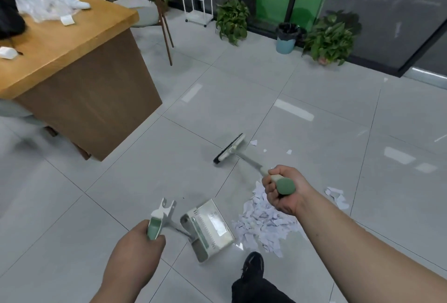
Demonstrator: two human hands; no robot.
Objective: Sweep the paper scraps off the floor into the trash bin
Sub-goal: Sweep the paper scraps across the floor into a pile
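My left hand (142, 237) grips the dustpan (210, 227) handle; my right hand (281, 190) is clenched round the broom (229, 149). Scraps (263, 220) lie heaped on the glossy grey tile floor (121, 181) just beside the dustpan. The bin (287, 37) stands well apart, between plants (232, 19) by the glass wall (387, 0).

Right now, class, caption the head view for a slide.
Right hand holds broom, left hand holds dustpan beside the paper scraps.
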